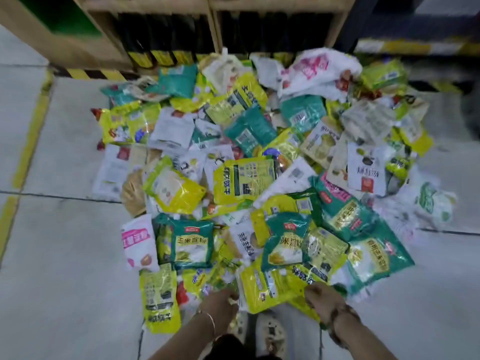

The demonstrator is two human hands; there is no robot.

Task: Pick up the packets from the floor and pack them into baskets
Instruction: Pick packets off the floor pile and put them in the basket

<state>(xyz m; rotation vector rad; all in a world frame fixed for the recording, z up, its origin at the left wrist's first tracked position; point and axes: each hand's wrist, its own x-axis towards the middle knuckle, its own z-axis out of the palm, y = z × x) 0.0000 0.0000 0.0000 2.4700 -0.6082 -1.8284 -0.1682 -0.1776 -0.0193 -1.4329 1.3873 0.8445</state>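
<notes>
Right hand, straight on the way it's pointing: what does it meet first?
The yellow packet right in front of it; the right hand seems to touch its near edge, though blur hides the contact.

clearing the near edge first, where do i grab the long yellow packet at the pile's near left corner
Pinch the long yellow packet by its near short end, coming from your side with the left hand. It lies flat at the edge of the pile, its near half looks uncovered, and that end sits on bare floor, so it should lift free.
</notes>
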